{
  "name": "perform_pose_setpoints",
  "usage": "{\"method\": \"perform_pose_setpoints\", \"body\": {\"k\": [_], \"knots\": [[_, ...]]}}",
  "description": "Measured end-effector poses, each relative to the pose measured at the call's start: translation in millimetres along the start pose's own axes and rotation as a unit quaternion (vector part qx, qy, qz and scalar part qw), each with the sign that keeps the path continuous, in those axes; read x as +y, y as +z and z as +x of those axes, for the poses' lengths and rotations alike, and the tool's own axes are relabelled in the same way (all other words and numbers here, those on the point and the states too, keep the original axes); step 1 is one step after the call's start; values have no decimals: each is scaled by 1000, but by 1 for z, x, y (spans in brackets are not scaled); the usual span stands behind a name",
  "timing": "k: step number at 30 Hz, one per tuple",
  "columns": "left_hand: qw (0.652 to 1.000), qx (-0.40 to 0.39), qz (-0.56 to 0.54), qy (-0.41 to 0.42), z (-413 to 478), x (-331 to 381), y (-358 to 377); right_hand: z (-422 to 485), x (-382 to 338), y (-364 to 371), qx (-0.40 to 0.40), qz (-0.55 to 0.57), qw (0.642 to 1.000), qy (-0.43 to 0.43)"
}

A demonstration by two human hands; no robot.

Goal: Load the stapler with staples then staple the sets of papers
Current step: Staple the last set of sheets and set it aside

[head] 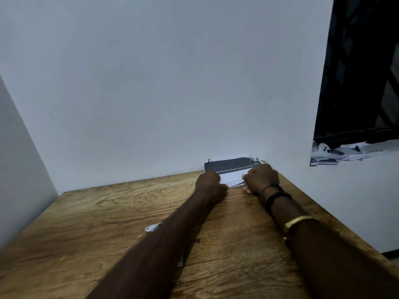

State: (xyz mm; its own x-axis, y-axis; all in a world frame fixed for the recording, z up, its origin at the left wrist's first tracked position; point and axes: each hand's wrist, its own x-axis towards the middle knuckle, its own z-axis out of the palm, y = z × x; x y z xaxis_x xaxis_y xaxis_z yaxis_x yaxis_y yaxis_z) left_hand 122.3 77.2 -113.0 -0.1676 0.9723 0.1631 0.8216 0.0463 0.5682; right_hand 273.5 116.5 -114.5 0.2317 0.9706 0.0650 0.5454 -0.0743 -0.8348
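Both arms are reaching far across the wooden table (90,229) to the back corner, where a small pile of papers (232,171) is lying against the white wall (151,83). The left hand (212,183) is sitting on the left edge of the pile with its fingers curled in, and the right hand (261,178) is sitting on the right edge the same way. Both hands are touching the papers and seem to be gripping or squaring them, but I cannot tell how tight the hold is, because the fingers are tucked under. The top sheet is showing a dark band with some small print. A shiny metal thing (153,228) is lying nearer on the table, partly hiding under the left arm. It may be the stapler or a part of it, but too little is showing to be sure. No loose staples are showing anywhere. I think the person is getting a set of papers ready, so the stapling part seems to be waiting. I cannot tell if the stapler is already filled. No staple is showing on the papers, but they are too far away to be sure. It looks like most of the stapling is waiting to be done.
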Motion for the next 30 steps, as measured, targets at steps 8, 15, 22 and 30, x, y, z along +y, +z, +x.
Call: {"method": "perform_pose_setpoints", "body": {"k": [8, 15, 22, 30], "knots": [[1000, -3, 8, 10, 2, -3, 2, -10, -1, -1, 9, -68, 998, -5], [995, 70, -63, 28, -7, -10, -17, -28, -10, 3, 31, 69, 996, -48], [991, 87, -84, 54, -35, -32, -67, -63, -40, 11, -46, 84, 988, -121], [996, -55, -45, 58, -92, -73, -109, -123, -73, 35, -229, -34, 963, -141]]}}
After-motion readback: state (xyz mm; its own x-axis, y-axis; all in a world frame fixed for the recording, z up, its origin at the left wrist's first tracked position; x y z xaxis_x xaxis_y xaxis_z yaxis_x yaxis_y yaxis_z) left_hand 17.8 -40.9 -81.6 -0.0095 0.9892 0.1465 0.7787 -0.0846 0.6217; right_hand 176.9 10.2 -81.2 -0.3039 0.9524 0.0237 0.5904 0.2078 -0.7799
